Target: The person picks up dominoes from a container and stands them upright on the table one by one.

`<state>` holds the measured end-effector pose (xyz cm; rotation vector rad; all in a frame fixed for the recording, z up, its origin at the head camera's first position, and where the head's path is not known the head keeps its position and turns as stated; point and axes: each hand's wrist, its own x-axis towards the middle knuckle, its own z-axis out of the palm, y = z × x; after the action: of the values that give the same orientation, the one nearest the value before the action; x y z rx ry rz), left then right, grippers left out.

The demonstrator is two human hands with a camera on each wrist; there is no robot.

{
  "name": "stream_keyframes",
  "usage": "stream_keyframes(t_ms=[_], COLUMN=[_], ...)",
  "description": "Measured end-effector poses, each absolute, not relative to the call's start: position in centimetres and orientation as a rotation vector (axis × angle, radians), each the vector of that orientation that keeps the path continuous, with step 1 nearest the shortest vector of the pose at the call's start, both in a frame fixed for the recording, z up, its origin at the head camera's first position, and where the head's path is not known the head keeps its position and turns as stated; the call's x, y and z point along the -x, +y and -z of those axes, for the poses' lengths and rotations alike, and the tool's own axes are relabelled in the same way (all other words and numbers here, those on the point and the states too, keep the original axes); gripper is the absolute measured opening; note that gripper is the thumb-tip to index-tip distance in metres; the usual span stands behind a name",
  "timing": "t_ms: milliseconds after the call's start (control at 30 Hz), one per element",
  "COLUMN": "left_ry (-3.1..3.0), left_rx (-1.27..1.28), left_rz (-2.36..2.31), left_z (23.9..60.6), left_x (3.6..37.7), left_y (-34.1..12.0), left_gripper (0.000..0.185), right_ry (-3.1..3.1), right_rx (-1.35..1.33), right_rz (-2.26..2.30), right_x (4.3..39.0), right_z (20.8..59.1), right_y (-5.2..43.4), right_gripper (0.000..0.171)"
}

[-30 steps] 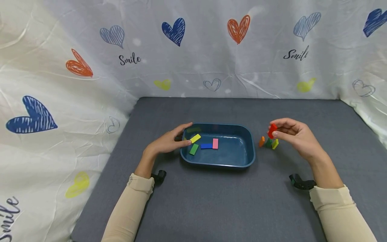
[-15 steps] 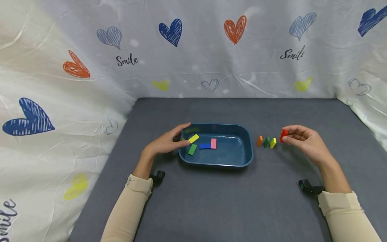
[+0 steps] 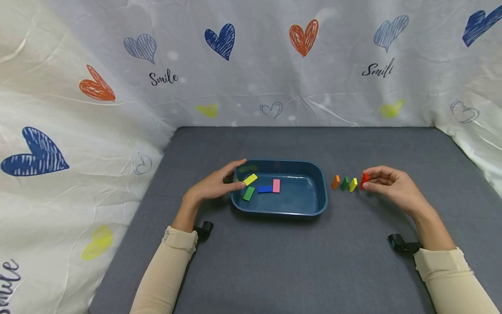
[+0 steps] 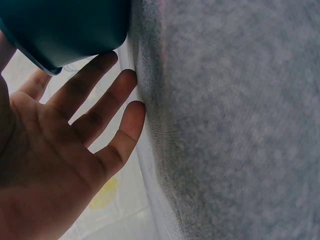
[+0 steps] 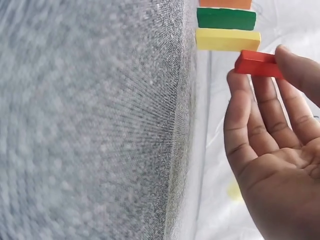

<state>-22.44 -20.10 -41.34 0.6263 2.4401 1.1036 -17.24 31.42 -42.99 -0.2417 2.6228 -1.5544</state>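
Observation:
Blue rectangular tray (image 3: pixel 280 213) stands on the grey table, its left end held by my left hand (image 3: pixel 213 183). The thumb reaches over the rim, and several fingers (image 4: pixel 120 90) spread along the outside wall in the left wrist view. My right hand (image 3: pixel 392 185) pinches a red block (image 5: pixel 257 64) between thumb and fingertips, its lower end a little above the cloth. To its left, a yellow block (image 3: pixel 353 185), a green block (image 3: pixel 344 183) and an orange block (image 3: pixel 335 182) stand upright in a spaced row.
Inside the tray lie a yellow block (image 3: pixel 250 179), a green block (image 3: pixel 249 193), a blue block (image 3: pixel 265 189) and a pink block (image 3: pixel 276 186). A white curtain (image 3: pixel 251 87) printed with hearts hangs behind the table and along its left side.
My right hand has carried the red block right and down, from over the standing row to a spot beside the yellow block. The left hand stays at the tray. The view has shifted slightly.

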Motion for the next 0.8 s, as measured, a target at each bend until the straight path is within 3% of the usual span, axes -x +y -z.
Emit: stream_keyframes(t_ms=[800], left_ry=[2.448], left_rx=[-0.623], left_rz=[-1.094], left_z=[41.49], left_x=[22.42], left_y=[-20.14], left_gripper=[0.076], right_ry=[2.673], right_rx=[0.194], right_rz=[1.392], right_x=[17.57], right_z=[43.85], right_y=[31.63], right_gripper=[0.041])
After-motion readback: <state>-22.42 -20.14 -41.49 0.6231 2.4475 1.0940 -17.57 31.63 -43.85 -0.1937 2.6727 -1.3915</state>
